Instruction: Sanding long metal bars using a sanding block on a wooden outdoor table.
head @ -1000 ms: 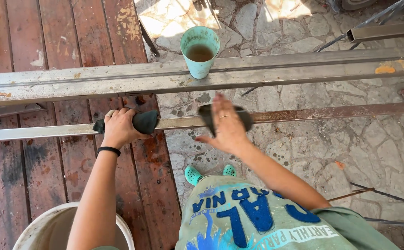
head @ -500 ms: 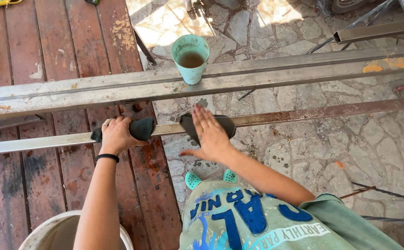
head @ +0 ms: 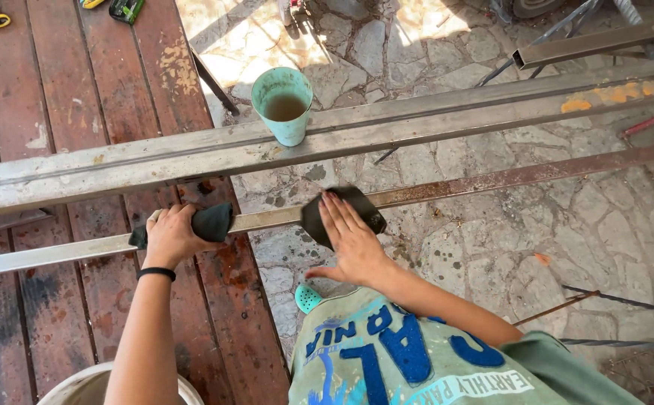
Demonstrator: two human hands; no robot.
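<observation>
A long thin metal bar point(head: 492, 180) runs left to right in front of me, shiny on the left and rusty on the right. My left hand point(head: 169, 236) grips the bar through a dark piece of abrasive cloth point(head: 211, 221). My right hand point(head: 349, 240) lies flat, fingers spread, pressing a second dark abrasive sheet point(head: 364, 210) onto the bar. Behind it lie two wider steel bars point(head: 432, 124) with a teal cup point(head: 283, 105) of brownish liquid standing on them.
A red-brown wooden plank surface point(head: 64, 82) lies at left, stone paving point(head: 567, 240) at right. A white bucket rim point(head: 72, 386) shows at the bottom left. Thin rods point(head: 612, 300) lie on the stones at right. Another steel tube point(head: 597, 45) sits at the top right.
Both hands have slid along the thin bar with their abrasive pieces, the right hand moving left from the rusty part toward the shiny part.
</observation>
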